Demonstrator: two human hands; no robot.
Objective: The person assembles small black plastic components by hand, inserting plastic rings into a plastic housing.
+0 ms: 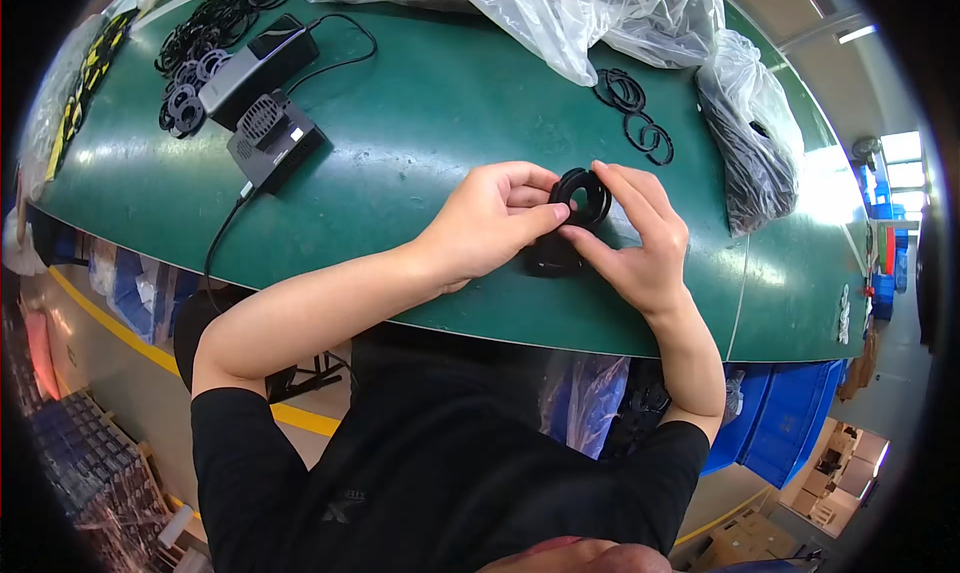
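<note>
Black, glossy, ring-shaped part (pixel 603 199) pinched between two bare hands over the near side of the smooth green table (pixel 410 113).
Fingers of the left hand (pixel 485 218) are clamped on its left side, thumb to the front; those of the right hand (pixel 648 241) hold its upper right rim, thumb near the lower edge. It is probably light, stiff and slightly slippery, best held by opposite sides of the outer rim. It looks round, thick-walled and open in the middle; whether the dark shape (pixel 553 258) just below is joined to it, I cannot tell. Beyond lie loose thin black rings (pixel 622 93), a translucent plastic bag of dark pieces (pixel 757 138) and, leftward, a boxy grey-and-black device (pixel 257 71).
</note>
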